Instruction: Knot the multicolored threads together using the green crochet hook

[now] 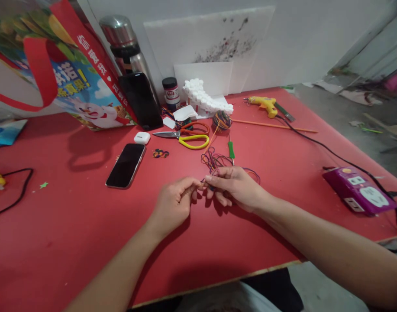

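Above the middle of the red table [88, 242], my hands meet fingertip to fingertip. My left hand [175, 201] pinches a thin strand of multicoloured yarn. The fingers of my right hand [237, 186] are closed on the same yarn, with the exact grip partly hidden. Loose loops of purple and orange yarn [214, 159] lie just beyond my right hand, and one strand leads back to the yarn ball [222, 121]. Close to those loops lies a thin hook with a green handle [231, 150]. A small knotted piece of yarn [160, 153] rests farther left.
Scissors [193, 142] with orange and yellow handles lie behind my hands. At left are a flat phone [126, 165], a white earbud case [142, 138] and a gift bag [97, 95]. A glue gun [263, 104], a long orange stick [276, 125] and a purple corded box [359, 190] occupy the right.
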{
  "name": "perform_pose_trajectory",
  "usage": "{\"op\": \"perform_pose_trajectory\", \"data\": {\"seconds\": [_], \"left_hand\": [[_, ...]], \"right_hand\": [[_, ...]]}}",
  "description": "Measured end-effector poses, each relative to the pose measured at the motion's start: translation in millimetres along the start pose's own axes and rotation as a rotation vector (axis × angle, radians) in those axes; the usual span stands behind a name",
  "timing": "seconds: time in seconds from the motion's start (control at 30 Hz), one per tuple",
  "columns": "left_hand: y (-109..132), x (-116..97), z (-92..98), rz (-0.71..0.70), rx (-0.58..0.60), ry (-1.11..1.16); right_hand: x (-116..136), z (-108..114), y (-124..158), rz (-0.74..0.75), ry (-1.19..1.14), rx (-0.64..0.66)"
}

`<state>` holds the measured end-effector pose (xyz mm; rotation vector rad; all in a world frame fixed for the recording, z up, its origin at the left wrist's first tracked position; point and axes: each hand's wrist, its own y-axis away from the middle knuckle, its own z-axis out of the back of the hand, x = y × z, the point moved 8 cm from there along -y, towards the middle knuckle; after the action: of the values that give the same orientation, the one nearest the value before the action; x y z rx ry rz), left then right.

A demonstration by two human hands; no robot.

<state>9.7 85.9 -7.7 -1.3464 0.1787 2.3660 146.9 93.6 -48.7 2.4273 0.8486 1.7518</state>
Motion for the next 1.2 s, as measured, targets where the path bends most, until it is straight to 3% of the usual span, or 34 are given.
{"op": "perform_pose_trajectory", "data": {"seconds": [0.23, 0.53, 0.73, 0.83, 1.0, 1.2], "left_hand": [[-1, -6, 10.9, -0.072, -0.07, -0.161], [-2, -6, 24.9, -0.067, -0.163, -0.312], [-5, 8, 69.9, -0.001, -0.314, -0.331], [-5, 17, 82.4, 0.114, -0.394, -0.089], [-7, -4, 49.2, 0.06, -0.298, -0.027], [-4, 12, 3.2, 0.284, -0.026, 0.339]], "right_hand": [[2, -1, 0, 0.015, 0.003, -0.003], [4, -1, 2, 0.025, -0.017, -0.025], [14, 17, 3, 0.071, -0.023, -0.099], [22, 24, 3, 0.121, -0.023, -0.171], [13, 8, 0, 0.019, 0.058, -0.079], [9, 0, 3, 0.027, 0.308, -0.039]]}}
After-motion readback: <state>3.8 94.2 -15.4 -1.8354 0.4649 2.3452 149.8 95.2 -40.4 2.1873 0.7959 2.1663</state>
